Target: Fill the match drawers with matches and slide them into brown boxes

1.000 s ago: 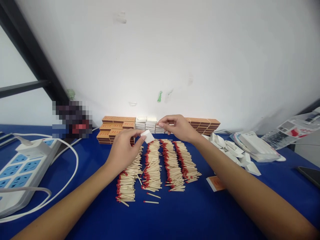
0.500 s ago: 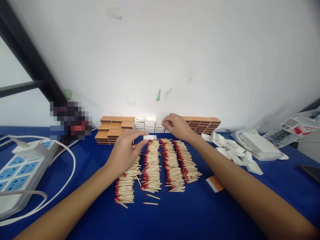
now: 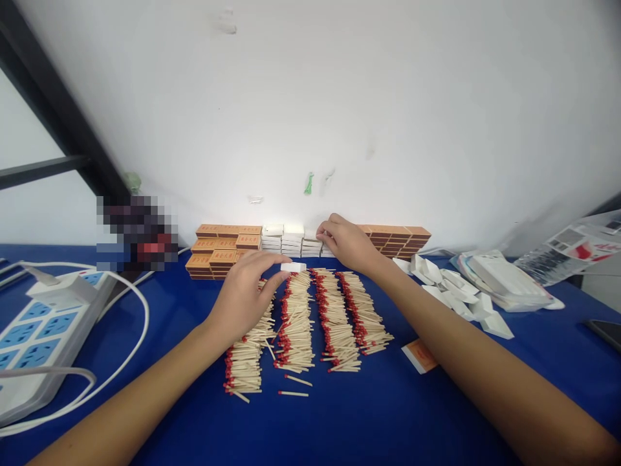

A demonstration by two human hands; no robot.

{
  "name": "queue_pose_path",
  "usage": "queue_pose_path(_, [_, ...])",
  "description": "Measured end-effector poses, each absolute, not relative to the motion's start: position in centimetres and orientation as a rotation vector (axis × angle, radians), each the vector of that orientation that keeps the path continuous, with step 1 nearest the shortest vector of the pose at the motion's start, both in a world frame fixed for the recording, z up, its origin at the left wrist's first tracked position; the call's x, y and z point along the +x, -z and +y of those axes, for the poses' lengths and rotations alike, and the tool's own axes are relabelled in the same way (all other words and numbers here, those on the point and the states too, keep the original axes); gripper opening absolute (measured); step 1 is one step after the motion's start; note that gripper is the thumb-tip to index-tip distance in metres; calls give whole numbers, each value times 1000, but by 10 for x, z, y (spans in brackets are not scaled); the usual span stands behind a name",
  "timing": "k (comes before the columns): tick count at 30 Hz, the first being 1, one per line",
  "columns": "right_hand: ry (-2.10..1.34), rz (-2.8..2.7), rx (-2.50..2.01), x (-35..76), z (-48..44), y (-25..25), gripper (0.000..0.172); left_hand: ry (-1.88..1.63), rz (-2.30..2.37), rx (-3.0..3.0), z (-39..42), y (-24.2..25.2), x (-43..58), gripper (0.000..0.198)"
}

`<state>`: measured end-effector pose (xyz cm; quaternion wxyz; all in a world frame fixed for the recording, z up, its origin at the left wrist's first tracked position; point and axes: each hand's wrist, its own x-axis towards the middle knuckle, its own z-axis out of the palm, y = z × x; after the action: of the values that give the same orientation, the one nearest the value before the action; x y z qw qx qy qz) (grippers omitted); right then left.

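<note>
My left hand (image 3: 245, 294) pinches a small white matchbox tray (image 3: 294, 266) just above the far end of the rows of red-tipped matches (image 3: 310, 320) laid out on the blue table (image 3: 339, 421). My right hand (image 3: 345, 244) reaches to the stack of white trays (image 3: 286, 239) against the wall, its fingers curled on the stack's right end. Orange matchbox sleeves are stacked to the left (image 3: 220, 249) and to the right (image 3: 400, 238) of the white stack.
A power strip (image 3: 41, 330) with white cables lies at the left. Loose white trays (image 3: 453, 291) and plastic-wrapped packets (image 3: 504, 281) lie at the right. One orange sleeve (image 3: 420, 355) lies flat near my right forearm. A dark phone (image 3: 606, 333) sits at the right edge.
My left hand has lowered the white tray and turned it flat over the matches. My right hand has moved back onto the white stack by the wall.
</note>
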<state>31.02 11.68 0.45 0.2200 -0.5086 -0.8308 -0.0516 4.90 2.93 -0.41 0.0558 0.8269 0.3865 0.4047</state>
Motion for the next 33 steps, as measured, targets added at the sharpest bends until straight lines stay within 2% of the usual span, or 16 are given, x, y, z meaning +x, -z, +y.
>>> queue_pose_path(20, [-35,-2218,-1221,313,115,-8,17,-1286,1172,2502,30,6,48,18])
queue_pose_path(22, [-135,-2187,-1170,308,110,-15,18,-1302,1166,2493,30,6,47,19])
queue_pose_path(27, [-646,-2195,-938,292,87,-37,26,-1346,1193,2461,32,5,46,20])
queue_pose_path(33, [-669,-2274,-889,277,68,-46,20,-1346,1228,2430,36,7,43,18])
